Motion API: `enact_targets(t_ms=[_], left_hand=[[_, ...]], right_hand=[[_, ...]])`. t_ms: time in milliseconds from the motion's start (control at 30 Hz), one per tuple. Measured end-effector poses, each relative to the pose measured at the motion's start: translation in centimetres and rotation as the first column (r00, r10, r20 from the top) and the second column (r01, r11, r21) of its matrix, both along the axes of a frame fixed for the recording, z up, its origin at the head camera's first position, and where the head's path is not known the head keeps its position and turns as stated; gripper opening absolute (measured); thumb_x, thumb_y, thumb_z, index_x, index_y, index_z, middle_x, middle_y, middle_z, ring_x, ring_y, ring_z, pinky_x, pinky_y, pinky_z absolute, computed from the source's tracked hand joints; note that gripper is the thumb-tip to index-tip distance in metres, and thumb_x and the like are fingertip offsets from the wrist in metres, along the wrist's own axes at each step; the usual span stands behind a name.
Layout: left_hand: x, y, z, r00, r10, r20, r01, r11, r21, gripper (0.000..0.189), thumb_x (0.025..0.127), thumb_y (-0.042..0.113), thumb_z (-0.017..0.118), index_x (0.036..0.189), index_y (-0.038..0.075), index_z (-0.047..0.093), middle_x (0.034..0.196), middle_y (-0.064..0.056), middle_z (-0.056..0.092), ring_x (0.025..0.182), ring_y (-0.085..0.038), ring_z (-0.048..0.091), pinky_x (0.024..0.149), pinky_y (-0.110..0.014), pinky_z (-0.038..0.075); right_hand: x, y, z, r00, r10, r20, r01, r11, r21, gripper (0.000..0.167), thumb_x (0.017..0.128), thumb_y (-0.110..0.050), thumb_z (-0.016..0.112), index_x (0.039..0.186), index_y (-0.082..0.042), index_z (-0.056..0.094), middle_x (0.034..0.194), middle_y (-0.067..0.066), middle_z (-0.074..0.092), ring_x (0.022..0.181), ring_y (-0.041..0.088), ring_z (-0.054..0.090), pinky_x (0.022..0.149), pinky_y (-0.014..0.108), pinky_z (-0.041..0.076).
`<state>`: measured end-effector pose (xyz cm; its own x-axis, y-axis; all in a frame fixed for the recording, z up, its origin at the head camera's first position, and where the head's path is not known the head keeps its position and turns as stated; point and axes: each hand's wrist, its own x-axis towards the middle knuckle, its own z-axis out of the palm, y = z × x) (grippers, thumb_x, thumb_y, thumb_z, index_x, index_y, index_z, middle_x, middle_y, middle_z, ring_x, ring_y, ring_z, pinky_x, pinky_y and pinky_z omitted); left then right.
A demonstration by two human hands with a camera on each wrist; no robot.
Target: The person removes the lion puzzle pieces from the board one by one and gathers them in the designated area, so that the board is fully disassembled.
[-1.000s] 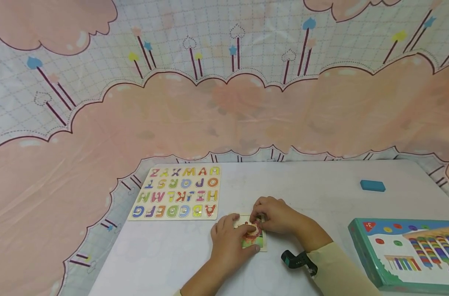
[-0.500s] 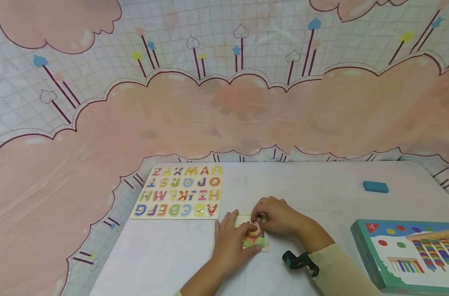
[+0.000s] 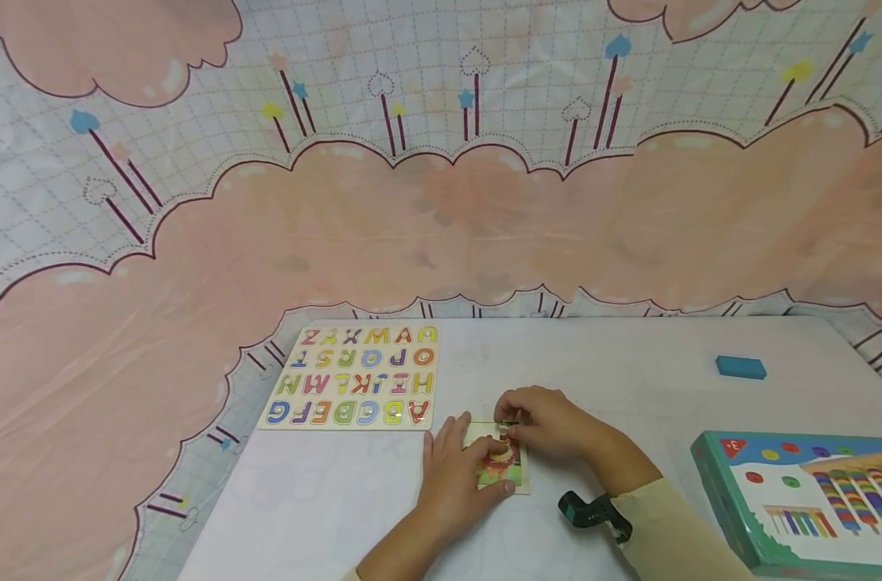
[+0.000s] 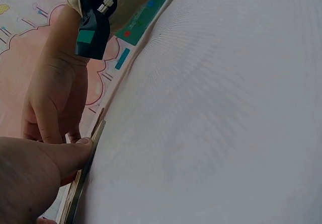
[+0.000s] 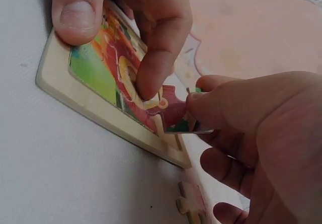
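Observation:
A small wooden jigsaw puzzle [image 3: 512,474], with a red and green picture in a pale frame, lies on the table between both hands. My left hand [image 3: 448,476] presses on it: the thumb [image 5: 78,20] rests on the frame's corner and the index finger [image 5: 158,63] pushes down on the picture. My right hand [image 3: 549,424] pinches a red and green puzzle piece [image 5: 176,108] between thumb and finger at the far right corner. This piece is tilted above the recess, its near edge overlapping the frame. Another loose puzzle piece [image 5: 191,201] lies beyond the frame, under the right hand.
An alphabet puzzle board [image 3: 349,378] lies at the back left of the white table [image 3: 303,500]. At the right is a boxed toy with a colourful lid [image 3: 811,500]. Behind it sits a blue block [image 3: 741,367]. A patterned cloth [image 3: 441,226] hangs behind the table.
The left hand's fingers have spread and straightened a little along the puzzle's left side. My right hand has drawn back slightly, showing more of the puzzle's upper corner. The head view has shifted slightly.

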<state>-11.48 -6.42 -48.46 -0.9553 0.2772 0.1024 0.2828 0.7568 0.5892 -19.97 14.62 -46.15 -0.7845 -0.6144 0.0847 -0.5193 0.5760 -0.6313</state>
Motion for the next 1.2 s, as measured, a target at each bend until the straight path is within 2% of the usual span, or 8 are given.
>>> enact_targets(t_ms=[133, 267, 467, 700, 1000, 1200], left_hand=[[0.0, 0.0, -0.1, 1.000, 0.000, -0.006, -0.001, 1.000, -0.007, 0.038, 0.085, 0.039, 0.089, 0.119, 0.029, 0.074, 0.164, -0.022, 0.040, 0.154, -0.049, 0.029, 0.119, -0.077, 0.010], [0.0, 0.0, -0.2, 1.000, 0.000, -0.004, 0.000, 1.000, -0.005, 0.039, 0.086, 0.039, 0.089, 0.120, 0.029, 0.074, 0.164, -0.022, 0.040, 0.154, -0.049, 0.029, 0.119, -0.077, 0.010], [0.1, 0.0, -0.2, 1.000, -0.001, -0.001, 0.001, 1.000, -0.006, 0.039, 0.086, 0.040, 0.089, 0.120, 0.029, 0.073, 0.164, -0.022, 0.040, 0.155, -0.050, 0.029, 0.120, -0.077, 0.010], [0.1, -0.1, -0.2, 1.000, -0.001, 0.005, 0.001, 1.000, -0.017, 0.039, 0.087, 0.041, 0.088, 0.121, 0.030, 0.073, 0.165, -0.021, 0.039, 0.155, -0.049, 0.028, 0.120, -0.077, 0.009], [0.2, 0.0, -0.2, 1.000, 0.004, 0.015, -0.004, 1.000, -0.018, 0.039, 0.087, 0.040, 0.088, 0.122, 0.030, 0.074, 0.166, -0.021, 0.038, 0.156, -0.049, 0.027, 0.121, -0.076, 0.009], [0.1, 0.0, -0.3, 1.000, 0.003, 0.008, -0.003, 1.000, -0.016, 0.039, 0.087, 0.040, 0.088, 0.122, 0.031, 0.073, 0.166, -0.020, 0.038, 0.156, -0.049, 0.027, 0.121, -0.076, 0.009]], right_hand=[[0.1, 0.1, 0.0, 1.000, -0.006, 0.018, 0.006, 1.000, 0.003, 0.021, 0.097, -0.008, 0.073, 0.107, -0.026, 0.068, 0.084, -0.015, 0.059, 0.085, 0.010, 0.053, 0.083, 0.039, 0.038], [0.0, 0.4, -0.2, 0.996, -0.015, 0.085, 0.018, 0.999, -0.039, 0.022, 0.098, -0.006, 0.070, 0.109, -0.025, 0.068, 0.088, -0.013, 0.063, 0.087, 0.011, 0.057, 0.085, 0.038, 0.044], [0.0, 1.4, 0.0, 0.985, -0.013, 0.172, 0.040, 0.987, -0.157, 0.022, 0.096, 0.000, 0.068, 0.112, -0.015, 0.070, 0.094, -0.005, 0.068, 0.090, 0.017, 0.062, 0.080, 0.031, 0.051], [-0.3, 3.2, 0.8, 0.973, -0.042, 0.226, 0.088, 0.976, -0.201, 0.018, 0.096, -0.001, 0.069, 0.113, -0.008, 0.070, 0.095, 0.002, 0.065, 0.092, 0.023, 0.060, 0.077, 0.030, 0.051], [-0.2, 5.9, 1.7, 0.948, -0.057, 0.313, 0.128, 0.969, -0.210, 0.020, 0.096, 0.000, 0.067, 0.115, -0.005, 0.068, 0.097, 0.007, 0.062, 0.085, 0.025, 0.060, 0.067, 0.031, 0.054], [-0.3, 7.6, 2.1, 0.944, -0.096, 0.314, 0.144, 0.981, -0.133, 0.017, 0.097, 0.001, 0.066, 0.111, -0.008, 0.067, 0.096, 0.005, 0.061, 0.090, 0.024, 0.059, 0.076, 0.035, 0.050]])
